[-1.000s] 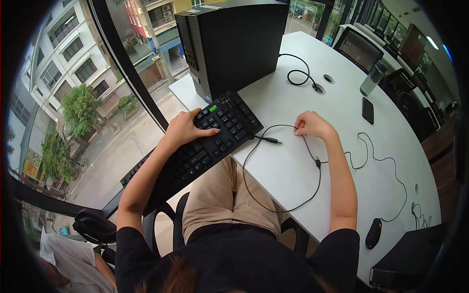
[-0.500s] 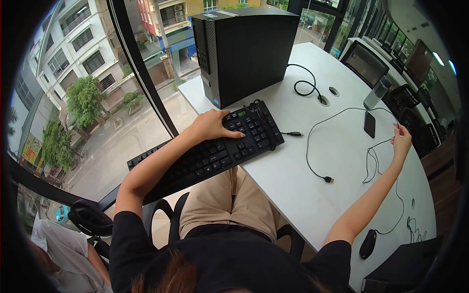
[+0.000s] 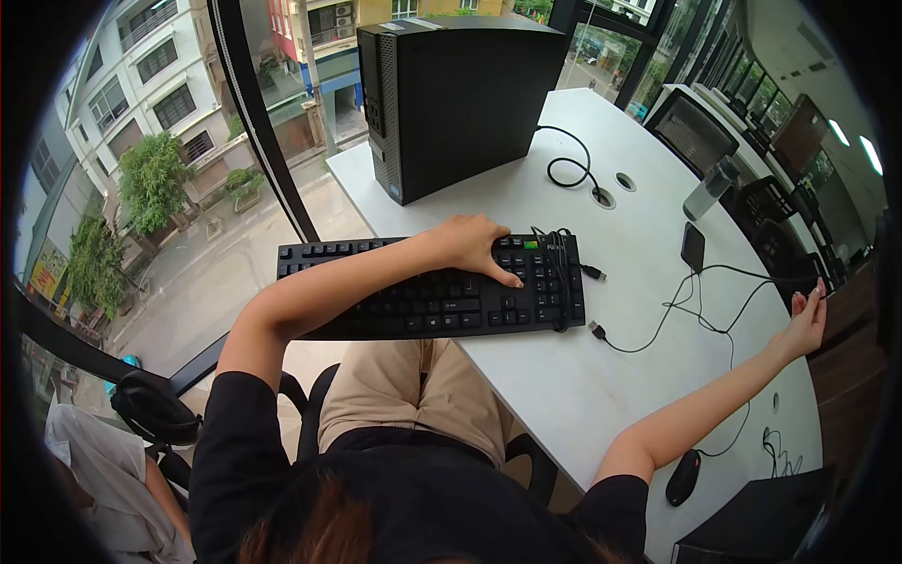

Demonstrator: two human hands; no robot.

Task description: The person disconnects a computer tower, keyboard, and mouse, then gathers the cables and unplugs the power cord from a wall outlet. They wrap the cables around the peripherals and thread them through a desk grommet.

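Note:
A black keyboard (image 3: 442, 303) lies at the table's near left edge, its left part sticking out past the edge. My left hand (image 3: 472, 249) grips its upper edge, thumb on the keys. The keyboard's own cable is bundled round its right end, and its USB plug (image 3: 594, 273) rests beside it. At the far right my right hand (image 3: 804, 324) pinches a thin black cable (image 3: 742, 273), raised near the table's right edge. Another USB plug (image 3: 598, 331) lies near the keyboard's lower right corner. A black mouse (image 3: 683, 477) sits at the lower right.
A black computer tower (image 3: 470, 103) stands at the back of the white table (image 3: 554, 395). A phone (image 3: 692, 247), a bottle (image 3: 711, 190) and a looped cable (image 3: 568, 173) are on the right half. Another person (image 3: 103, 470) is at the lower left, beside the window.
The keyboard has turned nearly level and shifted right under my left hand. My right hand has moved outward and down, pulling the cable, and its USB plug has slid towards the keyboard.

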